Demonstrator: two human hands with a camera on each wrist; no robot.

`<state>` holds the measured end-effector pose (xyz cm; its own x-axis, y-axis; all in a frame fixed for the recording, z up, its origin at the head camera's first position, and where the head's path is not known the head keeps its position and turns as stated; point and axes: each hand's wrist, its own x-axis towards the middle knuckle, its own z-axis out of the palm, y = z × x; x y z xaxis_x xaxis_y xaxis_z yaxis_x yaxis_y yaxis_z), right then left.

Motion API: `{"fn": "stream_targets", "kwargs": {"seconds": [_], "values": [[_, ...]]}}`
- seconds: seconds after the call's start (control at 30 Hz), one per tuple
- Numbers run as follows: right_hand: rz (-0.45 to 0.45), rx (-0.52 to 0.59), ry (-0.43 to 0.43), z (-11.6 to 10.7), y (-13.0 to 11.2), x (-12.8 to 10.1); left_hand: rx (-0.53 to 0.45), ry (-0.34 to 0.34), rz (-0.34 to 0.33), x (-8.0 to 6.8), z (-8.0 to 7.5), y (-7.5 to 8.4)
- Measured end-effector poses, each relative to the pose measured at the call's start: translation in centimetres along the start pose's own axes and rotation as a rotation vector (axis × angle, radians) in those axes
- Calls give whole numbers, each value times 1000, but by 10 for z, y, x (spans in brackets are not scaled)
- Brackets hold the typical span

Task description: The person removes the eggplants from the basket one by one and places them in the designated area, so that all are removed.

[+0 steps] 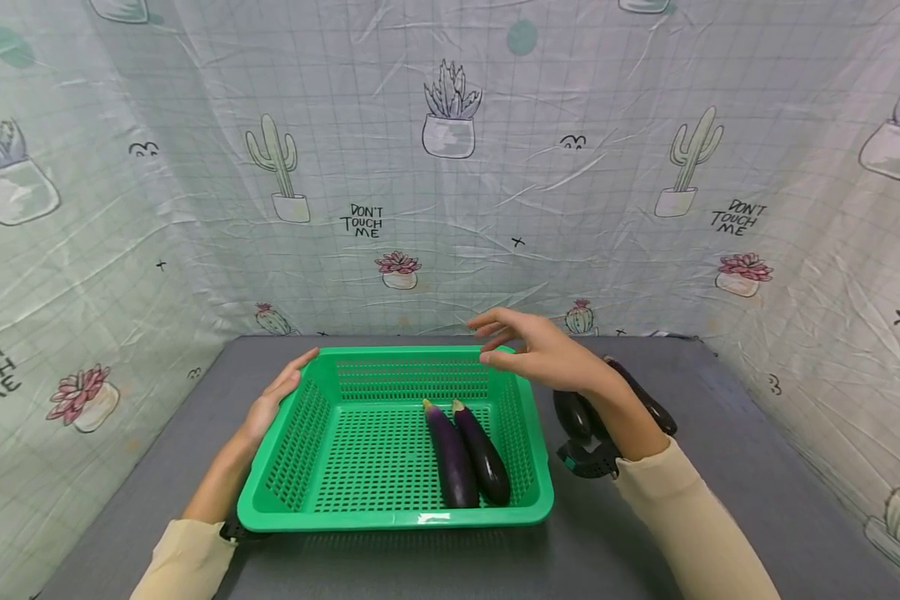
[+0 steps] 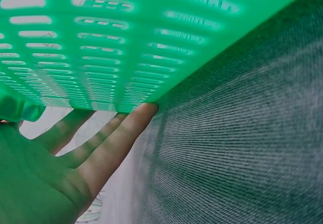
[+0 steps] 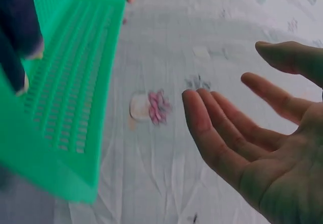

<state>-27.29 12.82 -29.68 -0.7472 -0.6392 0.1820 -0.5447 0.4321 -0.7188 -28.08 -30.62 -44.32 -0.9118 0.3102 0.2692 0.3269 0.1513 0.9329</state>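
Observation:
A green plastic basket (image 1: 375, 519) with slotted walls stands on the grey table, and two dark purple eggplants lie in its right half. The left eggplant (image 1: 452, 458) and the right eggplant (image 1: 484, 454) lie side by side, stems toward the back. My left hand (image 1: 266, 410) rests along the basket's left side; in the left wrist view its straight fingers (image 2: 118, 141) touch the outer slotted wall. Over the back right corner of the basket hovers my right hand (image 1: 536, 346), fingers loosely bent. Nothing is between its fingers (image 3: 222, 128) in the right wrist view.
Right of the basket, more eggplants lie on the table: one (image 1: 572, 415) partly hidden by the right forearm, another (image 1: 648, 402) beyond it. A fabric curtain (image 1: 495, 200) printed with potted plants encloses the back and sides of the grey table (image 1: 390, 571).

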Motion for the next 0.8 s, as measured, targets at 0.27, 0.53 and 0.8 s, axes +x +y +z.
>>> {"fn": "stream_targets", "kwargs": {"seconds": [0.27,0.53,0.8], "values": [[90,23,-170,25,-7,32,-29,-6,-8,0,1,-1],[185,-2,-270,48,-9,55,-40,0,5,0,2,-2],[232,-88,-397,68,-11,67,-78,-4,-1,-2,0,-1]]}}
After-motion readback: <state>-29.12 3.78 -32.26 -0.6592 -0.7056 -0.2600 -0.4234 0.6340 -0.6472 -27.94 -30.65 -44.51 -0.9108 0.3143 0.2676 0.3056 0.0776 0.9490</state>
